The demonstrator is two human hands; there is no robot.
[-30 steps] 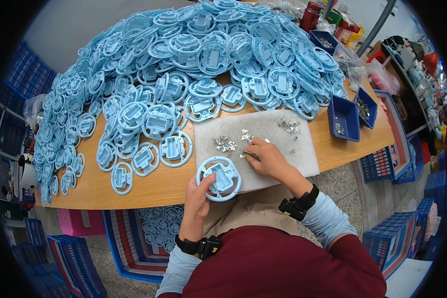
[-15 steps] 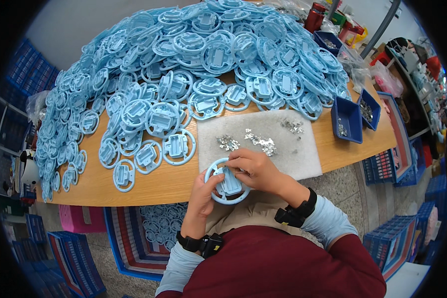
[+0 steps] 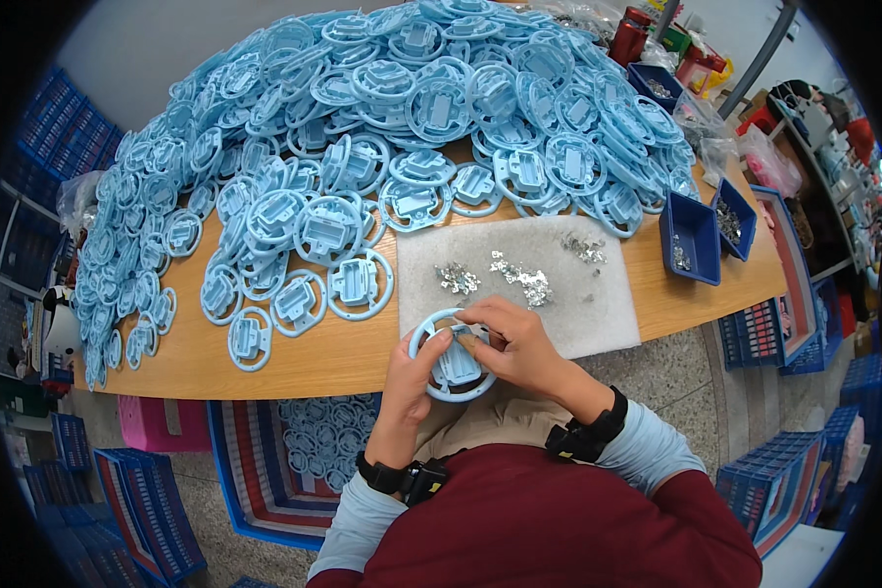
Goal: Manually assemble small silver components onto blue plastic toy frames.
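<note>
While my left hand [image 3: 409, 384] grips the ring [image 3: 458, 368] over the near edge of the pad [image 3: 603, 312], my right hand [image 3: 521, 345] touches the ring's far side; can't tell what it pinches.

I've got one light-blue part [image 3: 458, 367] in view, held up near the body. Wheel-shaped: round rim, boxy housing across the middle with a rectangular recess, open gaps between housing and rim. Looks like plastic. Recessed side faces up toward my camera. From here it overlaps the near left corner of the pale pad [image 3: 578, 318], at the near edge of the surface [image 3: 353, 358]. Left hand [image 3: 409, 377] grips the left rim, thumb over the top; right hand [image 3: 519, 345] has its fingers over the far side. They hide that end, so I can't read detail there.
</note>
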